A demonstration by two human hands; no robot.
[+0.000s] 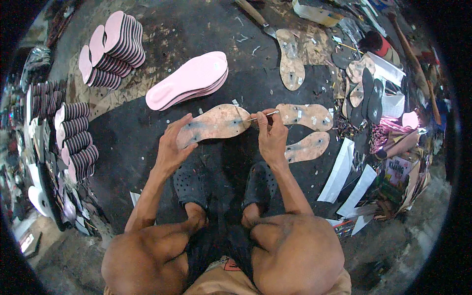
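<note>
My left hand (174, 142) grips the heel end of a tan, shoe-sole-shaped board (216, 122) with small dark holes and bluish smudges. My right hand (271, 140) pinches a thin, pale metal-looking rod (265, 114); its tip is at the board's right end. Whether the tip touches the board, I cannot tell. Two similar tan sole boards, one upper (307, 117) and one lower (309, 146), lie just right of my right hand. Beyond my left hand lies a short stack of pink insoles (189, 81) with dark undersides.
Tall stacks of pink-and-black insoles stand at the far left (124, 37) and left side (77, 142). Another sole board (291, 64) lies ahead, touching a wooden-handled blade (255, 14). White strips (338, 169), dark soles (374, 101) and scraps crowd the right. My dark clogs (191, 186) are below my hands.
</note>
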